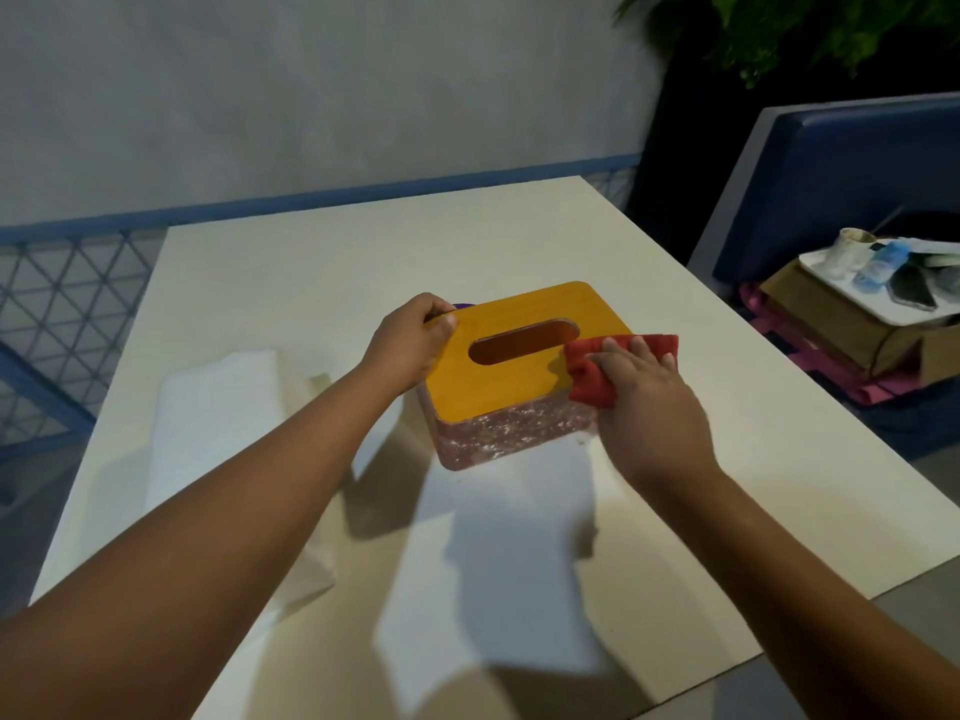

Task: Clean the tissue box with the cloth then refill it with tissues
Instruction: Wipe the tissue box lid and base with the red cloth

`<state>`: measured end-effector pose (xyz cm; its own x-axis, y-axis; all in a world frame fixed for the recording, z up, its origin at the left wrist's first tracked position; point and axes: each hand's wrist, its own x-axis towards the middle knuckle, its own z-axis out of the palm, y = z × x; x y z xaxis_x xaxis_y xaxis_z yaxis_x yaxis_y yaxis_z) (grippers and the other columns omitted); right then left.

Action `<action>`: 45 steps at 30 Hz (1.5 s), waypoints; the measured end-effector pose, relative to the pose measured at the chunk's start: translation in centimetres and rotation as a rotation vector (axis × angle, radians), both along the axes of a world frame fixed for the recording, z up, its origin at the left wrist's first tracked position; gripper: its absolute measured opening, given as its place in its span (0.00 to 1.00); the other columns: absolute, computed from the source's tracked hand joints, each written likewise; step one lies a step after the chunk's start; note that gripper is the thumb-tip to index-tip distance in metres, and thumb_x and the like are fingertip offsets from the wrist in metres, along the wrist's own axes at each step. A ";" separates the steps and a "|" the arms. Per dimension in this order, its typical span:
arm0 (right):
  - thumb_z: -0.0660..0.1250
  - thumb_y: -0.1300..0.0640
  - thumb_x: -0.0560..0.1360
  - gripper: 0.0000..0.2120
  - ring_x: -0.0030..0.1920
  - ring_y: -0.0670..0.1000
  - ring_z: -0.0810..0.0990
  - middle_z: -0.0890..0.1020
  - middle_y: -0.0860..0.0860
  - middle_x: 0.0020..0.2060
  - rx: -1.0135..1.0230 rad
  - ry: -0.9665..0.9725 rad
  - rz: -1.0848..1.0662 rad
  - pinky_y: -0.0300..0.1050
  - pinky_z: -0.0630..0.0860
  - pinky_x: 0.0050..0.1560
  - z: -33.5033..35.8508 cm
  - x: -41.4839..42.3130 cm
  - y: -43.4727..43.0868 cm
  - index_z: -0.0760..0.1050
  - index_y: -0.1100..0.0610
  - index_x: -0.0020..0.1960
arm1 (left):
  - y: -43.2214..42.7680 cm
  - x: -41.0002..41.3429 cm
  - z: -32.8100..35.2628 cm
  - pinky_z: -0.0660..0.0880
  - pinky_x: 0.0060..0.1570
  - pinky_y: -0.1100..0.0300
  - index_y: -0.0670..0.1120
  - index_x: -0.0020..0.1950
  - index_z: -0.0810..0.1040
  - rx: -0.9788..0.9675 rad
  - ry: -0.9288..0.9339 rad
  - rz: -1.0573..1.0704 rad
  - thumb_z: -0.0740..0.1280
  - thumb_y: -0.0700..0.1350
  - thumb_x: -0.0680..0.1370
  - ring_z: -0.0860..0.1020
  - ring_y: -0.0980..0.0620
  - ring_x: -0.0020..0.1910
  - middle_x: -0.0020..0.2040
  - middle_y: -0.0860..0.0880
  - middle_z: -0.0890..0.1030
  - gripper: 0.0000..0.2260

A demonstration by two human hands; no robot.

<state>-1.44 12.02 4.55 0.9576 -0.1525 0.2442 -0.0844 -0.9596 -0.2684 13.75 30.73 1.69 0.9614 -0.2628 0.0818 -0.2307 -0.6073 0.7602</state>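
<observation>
Left grip (410, 337) is curled round the yellow-lidded speckled tissue box's (498, 392) left end; my right grip (644, 392), fingers flat, presses the red cloth (589, 379) on its right end.

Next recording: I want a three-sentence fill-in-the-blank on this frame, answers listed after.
The right hand presses a ____ cloth onto the tissue box lid. The left hand grips the box's far ____ corner. The tissues lie on the table, on the box's ____ side. Missing: red, left, left.
</observation>
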 end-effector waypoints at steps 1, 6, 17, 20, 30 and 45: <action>0.60 0.58 0.78 0.18 0.73 0.57 0.61 0.70 0.53 0.70 0.010 0.003 -0.022 0.54 0.51 0.73 0.1 0.3 0.8 0.70 0.54 0.68 | 0.0 0.0 0.0 0.69 0.48 0.58 0.43 0.59 0.74 0.000 0.002 0.007 0.59 0.46 0.80 0.75 0.47 0.54 0.57 0.45 0.78 0.12; 0.54 0.55 0.74 0.19 0.66 0.63 0.70 0.77 0.57 0.62 -0.055 0.022 0.073 0.58 0.59 0.69 0.0 1.1 6.2 0.77 0.57 0.59 | -0.4 -0.1 -0.1 0.67 0.47 0.59 0.43 0.58 0.75 0.000 -0.003 0.044 0.59 0.46 0.79 0.75 0.48 0.53 0.56 0.46 0.78 0.11; 0.72 0.58 0.63 0.13 0.49 0.58 0.80 0.84 0.51 0.45 -0.155 0.066 0.442 0.56 0.73 0.49 0.7 1.3 8.5 0.82 0.53 0.48 | -0.3 0.0 -0.1 0.69 0.49 0.58 0.45 0.55 0.75 -0.052 0.038 0.055 0.61 0.46 0.78 0.74 0.50 0.50 0.52 0.49 0.78 0.08; 0.66 0.62 0.68 0.16 0.56 0.60 0.77 0.82 0.53 0.53 -0.173 0.094 0.525 0.62 0.71 0.55 1.2 0.5 7.8 0.80 0.55 0.55 | -0.2 0.0 -0.2 0.70 0.49 0.56 0.46 0.54 0.75 -0.032 0.028 0.057 0.61 0.47 0.79 0.75 0.50 0.49 0.50 0.50 0.77 0.08; 0.60 0.60 0.77 0.24 0.75 0.57 0.56 0.64 0.55 0.73 -0.165 0.150 0.481 0.55 0.48 0.74 0.8 0.6 7.6 0.63 0.55 0.73 | -0.2 0.0 0.1 0.67 0.47 0.60 0.44 0.55 0.76 -0.003 -0.001 0.032 0.60 0.45 0.79 0.73 0.51 0.48 0.49 0.51 0.76 0.09; 0.54 0.58 0.80 0.21 0.75 0.53 0.56 0.63 0.50 0.74 -0.072 0.138 0.090 0.51 0.49 0.75 1.4 1.2 -2.6 0.62 0.50 0.73 | -0.1 -0.3 0.2 0.71 0.50 0.54 0.45 0.57 0.75 -0.007 0.018 0.018 0.59 0.46 0.80 0.74 0.50 0.51 0.51 0.49 0.77 0.10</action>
